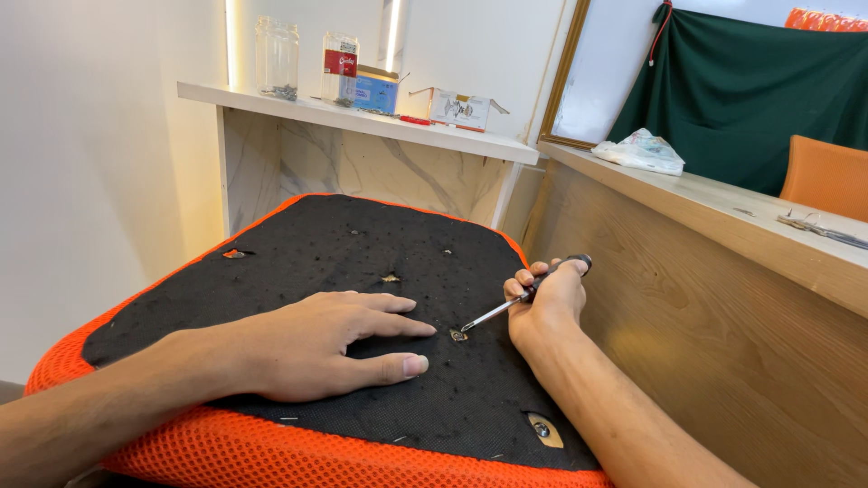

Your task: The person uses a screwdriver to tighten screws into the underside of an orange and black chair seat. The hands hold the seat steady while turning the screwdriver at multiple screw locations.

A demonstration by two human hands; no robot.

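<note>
Right hand (547, 303): clenched around the screwdriver (515, 303), whose tip points to 8 o'clock, into a screw hole (458, 335).
Left hand (330, 343): released, flat on the seat cushion (298, 248), fingertips just at 9 o'clock of that hole.

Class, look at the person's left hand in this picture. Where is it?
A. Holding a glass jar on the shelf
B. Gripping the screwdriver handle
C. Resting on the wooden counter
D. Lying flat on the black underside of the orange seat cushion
D: the left hand lies palm-down on the black underside of the seat cushion, while the right hand holds the screwdriver.
</note>
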